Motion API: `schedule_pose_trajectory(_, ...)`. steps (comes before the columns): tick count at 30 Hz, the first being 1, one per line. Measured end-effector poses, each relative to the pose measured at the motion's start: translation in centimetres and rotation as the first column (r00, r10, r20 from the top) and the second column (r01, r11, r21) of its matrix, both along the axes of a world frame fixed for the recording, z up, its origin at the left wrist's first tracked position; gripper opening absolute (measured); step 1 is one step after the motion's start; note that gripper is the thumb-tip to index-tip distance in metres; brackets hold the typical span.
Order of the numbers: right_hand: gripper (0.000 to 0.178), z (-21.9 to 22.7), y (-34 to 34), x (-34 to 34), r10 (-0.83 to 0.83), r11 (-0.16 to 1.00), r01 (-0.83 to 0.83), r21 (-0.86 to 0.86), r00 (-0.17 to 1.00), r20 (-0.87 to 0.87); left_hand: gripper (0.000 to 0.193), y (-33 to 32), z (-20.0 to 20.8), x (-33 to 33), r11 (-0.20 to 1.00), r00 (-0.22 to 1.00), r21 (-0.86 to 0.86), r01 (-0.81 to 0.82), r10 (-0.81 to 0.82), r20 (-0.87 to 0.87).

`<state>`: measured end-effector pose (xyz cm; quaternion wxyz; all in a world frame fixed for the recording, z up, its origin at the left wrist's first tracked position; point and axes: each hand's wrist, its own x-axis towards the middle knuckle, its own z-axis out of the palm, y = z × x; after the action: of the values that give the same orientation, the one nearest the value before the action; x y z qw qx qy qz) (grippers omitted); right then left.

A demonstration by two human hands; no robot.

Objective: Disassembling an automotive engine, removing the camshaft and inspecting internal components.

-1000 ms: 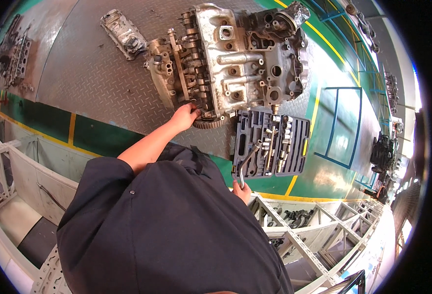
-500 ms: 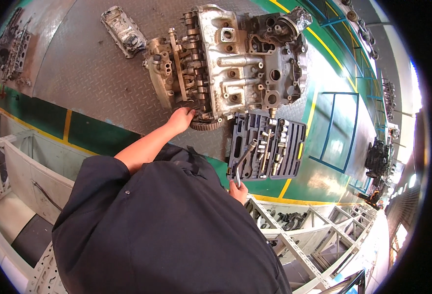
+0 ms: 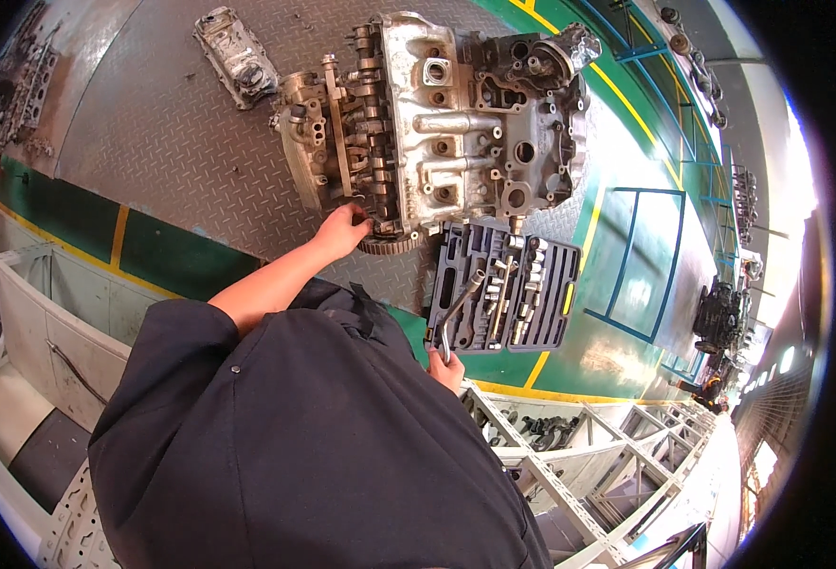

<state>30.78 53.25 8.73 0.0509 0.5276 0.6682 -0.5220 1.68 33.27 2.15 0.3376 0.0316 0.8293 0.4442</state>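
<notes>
A metal engine (image 3: 446,123) lies on its side in front of me, with a camshaft (image 3: 369,123) along its left side and a toothed pulley (image 3: 390,246) at its near end. My left hand (image 3: 344,231) is at the near end of the camshaft, above the pulley. Its fingers are closed together, and what they grip there is hidden. Lower right, my right hand (image 3: 446,370) grasps the near end of a socket wrench (image 3: 458,309), a bent metal bar. The wrench slants across an open socket set case (image 3: 553,318) holding several silver sockets (image 3: 529,291).
Patterned metal plate (image 3: 181,152) carries the engine. A valve cover (image 3: 236,59) lies beyond it, upper left, and another engine part (image 3: 34,104) at far left. White metal racks (image 3: 551,465) stand close by me. Blue frames (image 3: 636,266) and another engine (image 3: 718,318) are on the right.
The whole view has shifted slightly, so the engine and case appear a little further left. Both hands keep nearly the same places, the right still on the wrench.
</notes>
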Motion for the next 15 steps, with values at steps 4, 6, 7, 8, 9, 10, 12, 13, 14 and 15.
schedule_pose_trajectory(4, 0.026, 0.1, 0.3, -0.1, 0.011, 1.000, -0.011, 0.005, 1.000, 0.002, 0.044, -0.1, -1.5, 0.0, 0.998, 0.994, -0.061, 0.020, -0.026, -0.105)
schedule_pose_trajectory(6, 0.025, 0.0, 0.4, -0.1, -0.006, 1.000, 0.006, -0.015, 1.000, 0.002, 0.044, 0.1, -0.1, -0.1, 0.992, 0.993, 0.035, -0.121, 0.120, 0.004)
schedule_pose_trajectory(7, 0.025, -0.3, 0.5, 0.0, -0.009, 1.000, 0.009, -0.020, 1.000, -0.002, 0.044, 0.1, 0.2, 0.0, 0.992, 0.993, 0.034, -0.118, 0.118, 0.005)
schedule_pose_trajectory(8, 0.025, -0.4, 0.4, 0.1, -0.011, 1.000, 0.010, -0.026, 1.000, -0.005, 0.045, -0.2, 0.5, 0.0, 0.999, 0.999, 0.017, -0.036, 0.036, 0.003)
schedule_pose_trajectory(9, 0.025, -0.5, 0.4, 0.1, -0.011, 1.000, 0.011, -0.027, 1.000, -0.004, 0.047, -0.4, 0.6, 0.1, 0.999, 0.999, 0.000, 0.046, -0.046, 0.002)
schedule_pose_trajectory(10, 0.025, -0.6, 0.5, 0.1, -0.006, 1.000, 0.006, -0.017, 1.000, -0.006, 0.047, -0.6, 0.1, 0.0, 0.999, 0.999, -0.002, 0.047, -0.047, 0.003)
schedule_pose_trajectory(12, 0.025, -0.5, 0.4, -0.2, 0.002, 1.000, -0.002, -0.008, 1.000, -0.006, 0.062, -1.0, -0.7, -0.3, 0.997, 0.995, -0.031, 0.077, -0.079, -0.068)
schedule_pose_trajectory(13, 0.025, -0.4, 0.2, -0.2, 0.004, 1.000, -0.004, -0.004, 1.000, -0.001, 0.062, -1.2, -1.0, -0.2, 0.997, 0.995, -0.033, 0.076, -0.078, -0.066)
schedule_pose_trajectory(14, 0.025, -0.2, 0.1, -0.4, 0.005, 1.000, -0.005, 0.000, 1.000, 0.005, 0.057, -1.2, -0.8, 0.0, 0.999, 0.999, -0.037, 0.009, -0.011, -0.039)
schedule_pose_trajectory(15, 0.025, 0.0, 0.0, -0.7, 0.007, 1.000, -0.007, -0.004, 1.000, 0.007, 0.053, -1.2, -0.7, 0.1, 0.997, 0.998, -0.043, -0.059, 0.058, -0.012)
